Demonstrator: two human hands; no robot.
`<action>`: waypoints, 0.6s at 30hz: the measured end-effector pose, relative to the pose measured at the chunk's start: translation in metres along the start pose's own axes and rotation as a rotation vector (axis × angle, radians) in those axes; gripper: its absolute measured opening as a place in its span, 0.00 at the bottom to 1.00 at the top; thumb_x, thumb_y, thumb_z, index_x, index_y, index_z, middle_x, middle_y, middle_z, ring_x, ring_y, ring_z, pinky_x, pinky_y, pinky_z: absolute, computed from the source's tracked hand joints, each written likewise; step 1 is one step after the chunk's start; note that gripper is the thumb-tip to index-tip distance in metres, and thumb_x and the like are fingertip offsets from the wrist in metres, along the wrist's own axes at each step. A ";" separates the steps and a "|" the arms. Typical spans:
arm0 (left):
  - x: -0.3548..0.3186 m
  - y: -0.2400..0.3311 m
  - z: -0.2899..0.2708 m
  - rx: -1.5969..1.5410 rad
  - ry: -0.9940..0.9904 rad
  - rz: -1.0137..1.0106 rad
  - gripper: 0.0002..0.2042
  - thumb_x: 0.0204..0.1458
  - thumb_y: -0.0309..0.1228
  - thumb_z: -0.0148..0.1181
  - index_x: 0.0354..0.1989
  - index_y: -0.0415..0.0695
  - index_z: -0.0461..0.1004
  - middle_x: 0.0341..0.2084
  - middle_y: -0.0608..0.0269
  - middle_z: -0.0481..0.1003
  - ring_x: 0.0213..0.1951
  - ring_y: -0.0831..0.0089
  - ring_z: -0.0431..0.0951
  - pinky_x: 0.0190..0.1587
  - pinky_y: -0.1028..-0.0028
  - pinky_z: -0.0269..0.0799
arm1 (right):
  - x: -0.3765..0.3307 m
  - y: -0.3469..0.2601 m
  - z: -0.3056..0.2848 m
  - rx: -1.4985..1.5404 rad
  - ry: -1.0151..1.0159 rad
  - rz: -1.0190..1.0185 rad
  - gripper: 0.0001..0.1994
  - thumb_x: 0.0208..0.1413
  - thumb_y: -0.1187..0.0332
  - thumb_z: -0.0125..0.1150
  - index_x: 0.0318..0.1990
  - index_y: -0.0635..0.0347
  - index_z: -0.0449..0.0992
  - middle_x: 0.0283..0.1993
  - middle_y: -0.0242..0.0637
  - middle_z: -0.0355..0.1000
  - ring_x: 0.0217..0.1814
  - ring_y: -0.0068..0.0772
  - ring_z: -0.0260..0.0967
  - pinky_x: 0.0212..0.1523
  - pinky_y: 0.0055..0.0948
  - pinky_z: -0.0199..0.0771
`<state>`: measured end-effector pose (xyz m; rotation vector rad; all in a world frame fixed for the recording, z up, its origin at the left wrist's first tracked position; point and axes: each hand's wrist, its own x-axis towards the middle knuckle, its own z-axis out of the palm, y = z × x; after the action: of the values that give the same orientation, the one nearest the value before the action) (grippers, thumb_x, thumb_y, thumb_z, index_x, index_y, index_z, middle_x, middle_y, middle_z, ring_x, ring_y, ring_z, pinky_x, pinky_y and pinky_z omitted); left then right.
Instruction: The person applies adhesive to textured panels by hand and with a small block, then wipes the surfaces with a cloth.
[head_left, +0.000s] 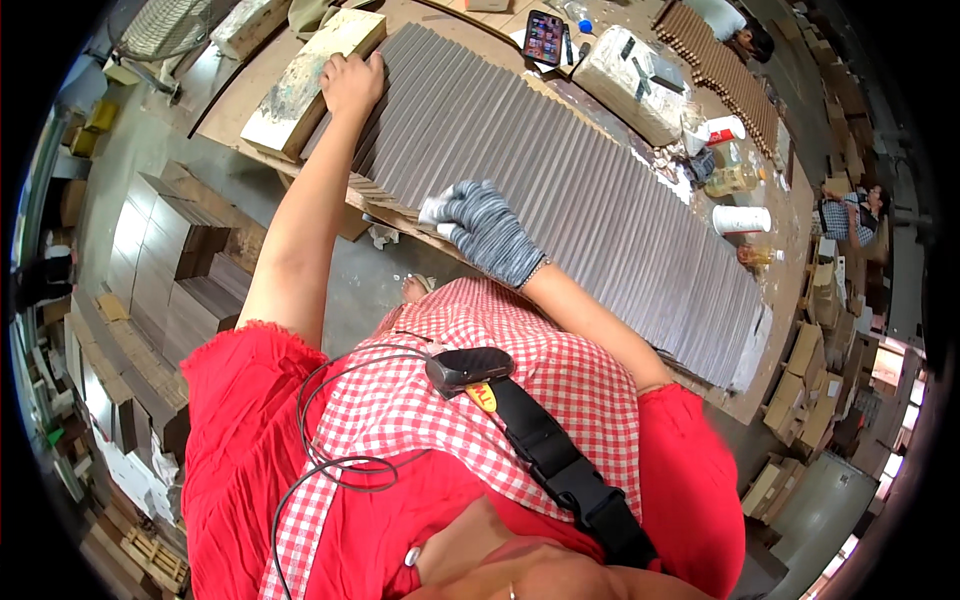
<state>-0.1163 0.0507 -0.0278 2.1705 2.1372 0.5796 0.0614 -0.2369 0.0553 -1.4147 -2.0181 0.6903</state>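
Observation:
A long row of thin grey boards, packed tightly on edge, runs diagonally across the work table. Bare, my left hand lies at the row's far left end, its fingers spread slightly where the boards meet a pale, stained block. A grey knitted glove with whitish fingertips covers my right hand. It is over the near edge of the row, left of the middle, with the fingers curled in. Whether something small is between those fingers cannot be made out.
Behind the row lie a phone, a wrapped white block with dark tools on it, white cups and bottles. Brown stacked strips are farther back. Board stacks stand on the floor at left. Other people are at the far right.

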 end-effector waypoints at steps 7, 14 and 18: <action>0.000 -0.004 -0.007 -0.028 0.026 0.016 0.30 0.61 0.54 0.43 0.51 0.37 0.77 0.54 0.40 0.69 0.58 0.45 0.66 0.61 0.51 0.59 | 0.002 -0.005 -0.003 0.011 0.044 -0.020 0.13 0.47 0.74 0.68 0.43 0.57 0.84 0.42 0.43 0.75 0.46 0.46 0.69 0.56 0.38 0.70; -0.003 -0.014 -0.023 -0.042 0.082 0.000 0.30 0.62 0.53 0.43 0.49 0.35 0.78 0.53 0.41 0.70 0.57 0.47 0.66 0.61 0.52 0.59 | 0.027 0.024 -0.013 -0.013 0.158 -0.060 0.13 0.46 0.75 0.66 0.41 0.53 0.85 0.41 0.39 0.76 0.47 0.43 0.69 0.54 0.40 0.70; -0.005 -0.028 -0.035 -0.006 0.077 -0.008 0.30 0.64 0.53 0.41 0.49 0.34 0.76 0.52 0.35 0.69 0.56 0.41 0.67 0.59 0.49 0.62 | 0.071 0.066 -0.033 -0.073 0.214 -0.096 0.11 0.45 0.75 0.67 0.38 0.52 0.85 0.38 0.38 0.77 0.46 0.42 0.71 0.55 0.40 0.70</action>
<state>-0.1531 0.0396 -0.0042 2.1699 2.1780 0.6793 0.1083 -0.1464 0.0446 -1.3603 -1.9446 0.4086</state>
